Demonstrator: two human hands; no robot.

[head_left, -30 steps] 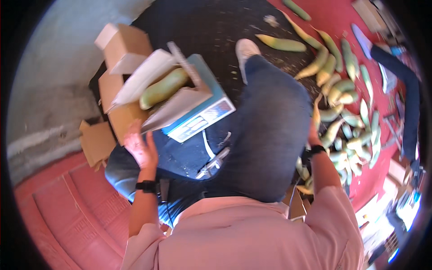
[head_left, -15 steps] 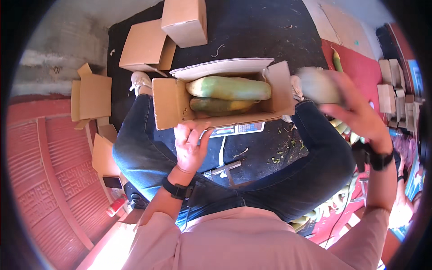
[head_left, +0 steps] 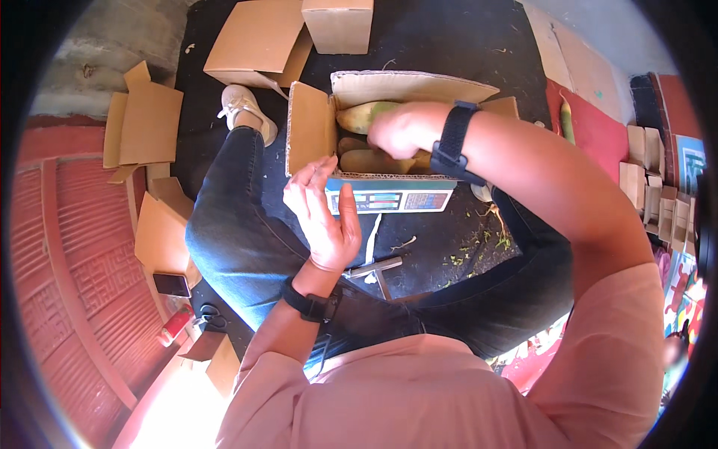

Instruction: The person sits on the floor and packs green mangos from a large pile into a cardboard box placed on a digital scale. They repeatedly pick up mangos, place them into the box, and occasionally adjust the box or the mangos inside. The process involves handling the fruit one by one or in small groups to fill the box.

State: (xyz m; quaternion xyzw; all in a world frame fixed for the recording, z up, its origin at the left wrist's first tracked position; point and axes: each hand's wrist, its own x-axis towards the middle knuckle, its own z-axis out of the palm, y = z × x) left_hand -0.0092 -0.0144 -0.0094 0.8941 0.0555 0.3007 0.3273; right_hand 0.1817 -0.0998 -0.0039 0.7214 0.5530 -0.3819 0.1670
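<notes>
An open cardboard box [head_left: 308, 129] rests on a blue-and-white digital scale [head_left: 389, 200] between my legs. Inside lie green radishes; the upper one [head_left: 355, 117] shows its pale left end, and a darker one [head_left: 366, 160] lies nearer the front wall. My right hand [head_left: 404, 131] is down inside the box over the radishes, blurred, its fingertips mostly hidden, so its grip does not show. At the box's near left corner, my left hand [head_left: 323, 217] is open with fingers raised and thumb apart, holding nothing.
Two cardboard boxes [head_left: 254, 37] stand beyond my left foot, with more open boxes [head_left: 153, 120] along the left. A phone [head_left: 171, 285], a red can [head_left: 176, 325] and scissors [head_left: 212, 318] lie beside my left leg. Small boxes [head_left: 654, 179] are stacked at far right.
My right hand has swung from the right, beside a pale blurred radish, into the box. My left hand has left the box's near edge and opened. The box and scale appear higher in view.
</notes>
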